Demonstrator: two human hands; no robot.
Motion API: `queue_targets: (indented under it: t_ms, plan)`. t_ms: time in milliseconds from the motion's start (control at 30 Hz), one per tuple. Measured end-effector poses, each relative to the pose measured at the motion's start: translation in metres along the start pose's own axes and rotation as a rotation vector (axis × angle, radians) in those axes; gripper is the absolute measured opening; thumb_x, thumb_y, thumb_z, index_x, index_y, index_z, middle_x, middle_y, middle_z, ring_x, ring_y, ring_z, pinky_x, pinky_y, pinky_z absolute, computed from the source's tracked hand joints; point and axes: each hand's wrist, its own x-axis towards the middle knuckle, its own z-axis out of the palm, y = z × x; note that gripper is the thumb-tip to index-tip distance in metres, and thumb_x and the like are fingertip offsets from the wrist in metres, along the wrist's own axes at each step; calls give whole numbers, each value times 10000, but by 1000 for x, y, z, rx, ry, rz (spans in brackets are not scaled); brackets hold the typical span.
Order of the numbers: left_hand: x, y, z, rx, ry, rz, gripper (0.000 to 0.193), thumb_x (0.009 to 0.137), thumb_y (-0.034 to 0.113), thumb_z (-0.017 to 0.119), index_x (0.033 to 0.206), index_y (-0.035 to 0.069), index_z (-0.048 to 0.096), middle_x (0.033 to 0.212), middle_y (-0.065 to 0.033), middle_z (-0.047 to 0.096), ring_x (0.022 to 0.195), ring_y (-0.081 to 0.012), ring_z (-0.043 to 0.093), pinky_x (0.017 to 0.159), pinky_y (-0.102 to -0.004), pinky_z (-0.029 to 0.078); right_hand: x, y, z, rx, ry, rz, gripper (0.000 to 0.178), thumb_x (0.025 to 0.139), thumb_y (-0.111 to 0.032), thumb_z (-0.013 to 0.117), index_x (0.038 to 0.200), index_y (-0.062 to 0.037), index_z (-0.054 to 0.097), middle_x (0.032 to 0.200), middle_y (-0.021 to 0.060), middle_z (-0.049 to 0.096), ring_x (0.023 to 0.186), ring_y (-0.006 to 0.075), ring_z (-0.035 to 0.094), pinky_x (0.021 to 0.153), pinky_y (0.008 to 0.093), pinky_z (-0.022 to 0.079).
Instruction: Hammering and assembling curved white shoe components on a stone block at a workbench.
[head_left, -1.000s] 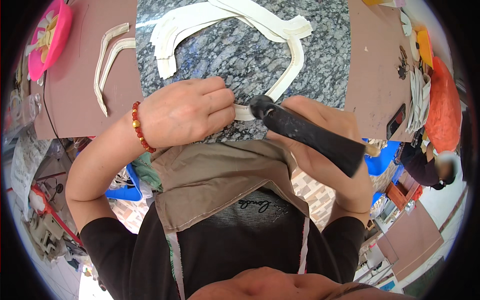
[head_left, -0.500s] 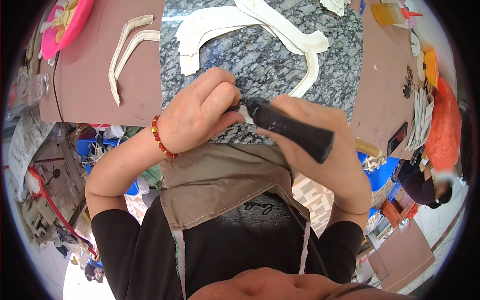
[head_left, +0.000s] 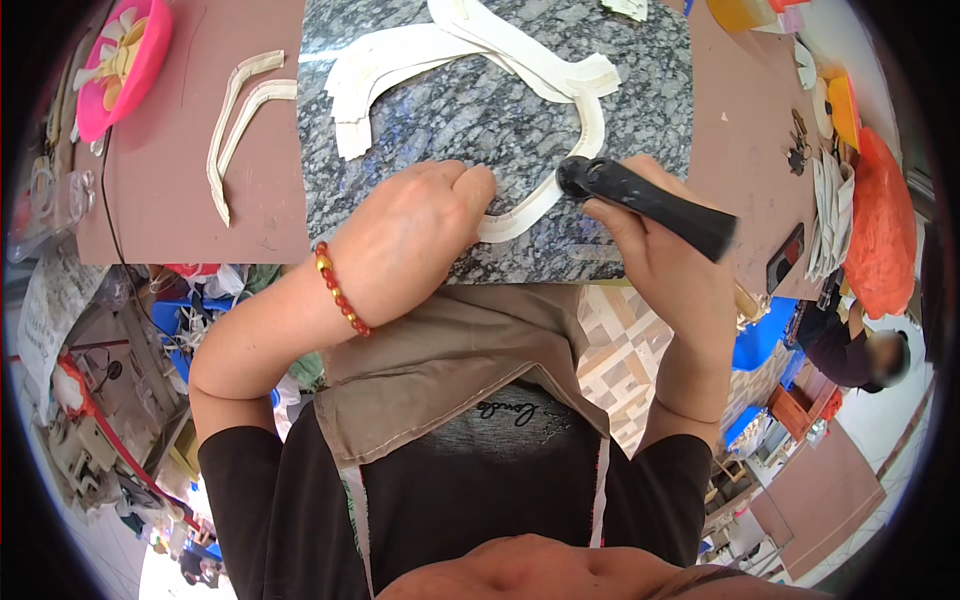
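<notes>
Slab (head_left: 450, 130): strip (head_left: 535, 208) seemingly under left hand (head_left: 418, 225)

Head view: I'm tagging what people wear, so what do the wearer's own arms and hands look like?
The left hand and right hand wear no gloves. Short black sleeves end above the elbows. A bracelet of red and gold-coloured beads circles the left wrist.

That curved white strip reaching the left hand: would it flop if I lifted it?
The white strip looks thin, so it is probably light. Its long, slim shape suggests some flex when lifted by one end. Lying flat on the speckled slab, it would probably slide rather than roll.
</notes>
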Motion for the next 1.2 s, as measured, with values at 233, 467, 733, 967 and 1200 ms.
queue_targets:
  t_ms: [233, 467, 733, 967, 1200]
  plan:
    - [12, -8, -17, -145, 6, 95, 115, 838, 18, 780, 888, 39, 678, 899, -121, 670, 848, -318, 697, 752, -396, 560, -18, 6, 0, 89, -38, 131, 196, 921, -178, 833, 1046, -92, 709, 831, 126, 686, 732, 358, 690, 650, 398, 539]
    - [11, -21, -31, -1327, -9, -146, 199, 979, -20, 685, 1175, 0, 664, 1052, -76, 716, 934, -146, 700, 813, -295, 568, -40, -7, -17, 391, -280, 102, 225, 888, -153, 856, 1066, -86, 734, 854, 133, 694, 716, 335, 660, 663, 381, 526]
    - [57, -20, -48, -594, -370, 59, 253, 931, 4, 760, 1183, 5, 748, 954, -56, 716, 816, -115, 679, 705, -278, 532, -34, 3, -28, 407, -137, 12, 241, 883, -154, 858, 1056, -48, 728, 871, 105, 710, 729, 315, 686, 653, 372, 530]
    - [52, -13, 8, -56, -6, 240, 241, 859, 14, 784, 1095, 55, 758, 898, -98, 691, 822, -309, 704, 722, -406, 577, -28, 6, -4, 176, -76, 56, 205, 905, -168, 835, 1043, -85, 708, 850, 104, 679, 736, 339, 675, 648, 397, 529]
    - [55, -24, 3, -31, 1, 470, 247, 802, -9, 777, 1044, 38, 767, 980, -99, 683, 908, -303, 692, 774, -400, 582, -26, 6, -1, 189, -87, 99, 200, 907, -151, 831, 1050, -98, 702, 848, 121, 658, 728, 357, 655, 648, 409, 523]
